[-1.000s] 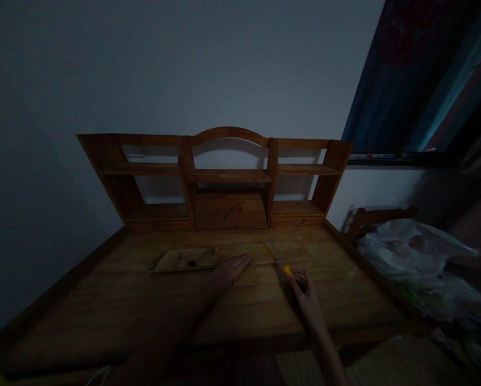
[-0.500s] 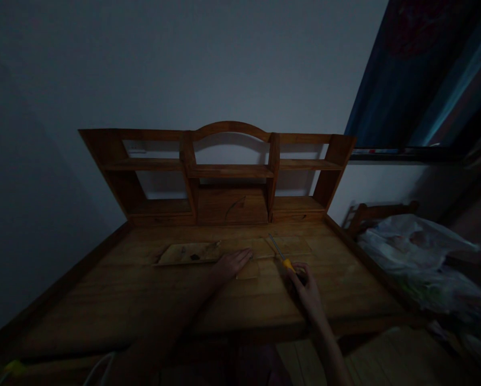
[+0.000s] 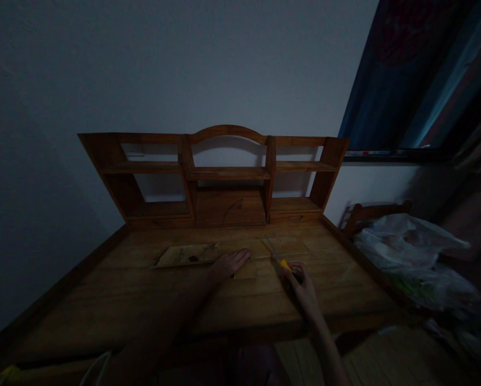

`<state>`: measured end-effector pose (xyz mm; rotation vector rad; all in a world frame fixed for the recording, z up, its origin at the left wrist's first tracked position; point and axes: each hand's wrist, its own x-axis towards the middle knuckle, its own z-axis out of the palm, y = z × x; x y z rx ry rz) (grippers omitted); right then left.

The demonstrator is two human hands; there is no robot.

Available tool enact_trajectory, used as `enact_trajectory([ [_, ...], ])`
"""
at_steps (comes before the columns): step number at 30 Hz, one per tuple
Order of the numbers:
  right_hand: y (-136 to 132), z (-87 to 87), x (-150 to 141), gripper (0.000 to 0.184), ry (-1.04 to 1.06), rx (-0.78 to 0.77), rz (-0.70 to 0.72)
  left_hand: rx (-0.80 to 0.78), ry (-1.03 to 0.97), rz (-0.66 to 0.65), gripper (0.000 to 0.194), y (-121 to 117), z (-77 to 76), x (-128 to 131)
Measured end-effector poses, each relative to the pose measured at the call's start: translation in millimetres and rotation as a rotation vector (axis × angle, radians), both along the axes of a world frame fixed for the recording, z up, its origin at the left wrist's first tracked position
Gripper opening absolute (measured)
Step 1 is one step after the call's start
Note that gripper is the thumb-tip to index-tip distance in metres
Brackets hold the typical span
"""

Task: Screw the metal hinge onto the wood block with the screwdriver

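My right hand (image 3: 303, 285) is closed round the yellow handle of a screwdriver (image 3: 284, 264). The metal shaft points up and to the left, its tip over a long flat tan strip (image 3: 291, 245) on the desktop. My left hand (image 3: 230, 264) lies flat with stretched fingers on the middle of that strip and partly covers it. Left of this hand, the strip's rough end (image 3: 180, 254) shows dark stains and a torn-looking edge. Just below my left fingertips lies a small square tan piece (image 3: 246, 269). Dim light hides whether these pieces are wood or cardboard.
A wooden desk (image 3: 136, 297) carries a shelf unit (image 3: 226, 172) along its back, against the wall. Raised side rails (image 3: 357, 266) edge the desktop. To the right, plastic bags (image 3: 409, 241) rest by a wooden chair back (image 3: 359, 214). A pale cord (image 3: 96, 367) shows at lower left.
The view has shifted slightly. My left hand stays flat on the strip, and my right hand still holds the screwdriver in nearly the same place.
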<state>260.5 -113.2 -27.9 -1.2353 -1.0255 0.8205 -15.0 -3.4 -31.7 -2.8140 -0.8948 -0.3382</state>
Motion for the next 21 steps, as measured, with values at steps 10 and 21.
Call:
enact_trajectory([
  [10, 1, -0.2, 1, 0.042, -0.038, -0.007, 0.07, -0.043, -0.048, -0.039, 0.063, -4, 9.7, -1],
  [21, 2, -2.4, 5, 0.036, -0.12, -0.004, 0.082, -0.493, -0.621, 0.099, 0.032, -11, 26.1, -2],
])
